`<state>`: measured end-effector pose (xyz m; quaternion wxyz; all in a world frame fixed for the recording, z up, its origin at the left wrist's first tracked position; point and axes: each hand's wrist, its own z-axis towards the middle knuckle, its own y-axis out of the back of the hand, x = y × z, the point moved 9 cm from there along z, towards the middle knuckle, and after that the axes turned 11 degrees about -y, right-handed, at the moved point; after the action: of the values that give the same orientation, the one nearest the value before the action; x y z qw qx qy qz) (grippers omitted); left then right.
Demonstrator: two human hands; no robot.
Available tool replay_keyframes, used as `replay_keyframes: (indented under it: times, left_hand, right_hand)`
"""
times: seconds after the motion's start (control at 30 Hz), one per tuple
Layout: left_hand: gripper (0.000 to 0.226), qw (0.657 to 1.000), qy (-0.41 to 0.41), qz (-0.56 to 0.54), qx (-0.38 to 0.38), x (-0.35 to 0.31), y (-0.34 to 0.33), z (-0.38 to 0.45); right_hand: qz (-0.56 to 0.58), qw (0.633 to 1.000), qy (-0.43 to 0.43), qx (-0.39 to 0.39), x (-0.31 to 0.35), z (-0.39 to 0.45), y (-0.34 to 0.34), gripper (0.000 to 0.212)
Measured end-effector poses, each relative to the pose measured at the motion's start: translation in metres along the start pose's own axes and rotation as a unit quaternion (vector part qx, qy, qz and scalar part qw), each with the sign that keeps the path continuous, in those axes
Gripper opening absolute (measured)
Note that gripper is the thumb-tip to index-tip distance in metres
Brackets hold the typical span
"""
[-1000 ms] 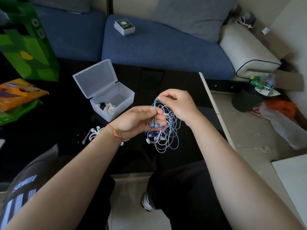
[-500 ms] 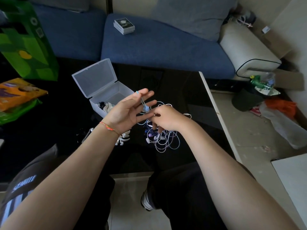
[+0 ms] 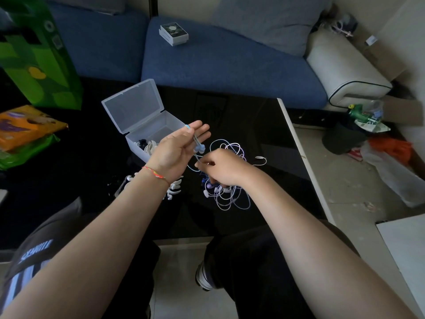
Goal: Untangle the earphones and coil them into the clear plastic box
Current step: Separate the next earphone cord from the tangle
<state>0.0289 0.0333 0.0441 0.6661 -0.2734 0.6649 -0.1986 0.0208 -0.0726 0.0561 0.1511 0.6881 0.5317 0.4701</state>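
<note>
R hand (image 3: 222, 168) pinches blue cord; L hand (image 3: 178, 149) flat, blue earbuds (image 3: 199, 148) on palm.

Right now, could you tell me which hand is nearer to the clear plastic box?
Left. The left hand hovers right beside the clear plastic box, overlapping its near corner, while the right hand is farther right, over the tangled earphones.

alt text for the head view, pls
A person's left hand, fingers straight, has a blue earphone cable looped over them, while the right hand pinches it above a tangle of earphones on a black table, beside an open clear plastic box.
</note>
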Motion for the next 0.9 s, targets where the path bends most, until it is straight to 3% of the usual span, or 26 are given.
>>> replay_keyframes:
  times: [0.17,0.3,0.4,0.5,0.67,0.9]
  left_hand:
    - [0.026,0.998,-0.029,0.043,-0.030,0.008,0.011,0.002]
    - [0.023,0.992,-0.028,0.122,-0.034,0.010,0.019,0.001]
    - [0.023,0.978,-0.021,0.207,-0.008,0.008,0.014,-0.001]
    - [0.026,0.964,0.039,0.259,0.048,0.015,0.001,-0.007]
    - [0.038,0.954,0.160,0.208,0.144,0.030,-0.013,-0.019]
    - [0.021,0.945,0.200,-0.032,0.257,0.015,-0.044,-0.038]
  right_hand:
    - [-0.044,0.998,0.043,-0.002,0.017,-0.005,-0.004,0.028]
    - [-0.003,0.999,0.040,-0.032,0.016,-0.006,0.009,0.024]
    - [0.000,0.996,0.048,-0.070,0.015,-0.008,0.024,0.017]
    - [0.021,0.990,0.057,-0.129,0.011,-0.011,0.044,0.013]
    - [0.080,0.979,0.062,-0.178,-0.001,-0.013,0.070,0.005]
    - [0.180,0.973,0.093,-0.110,0.002,-0.008,0.066,0.019]
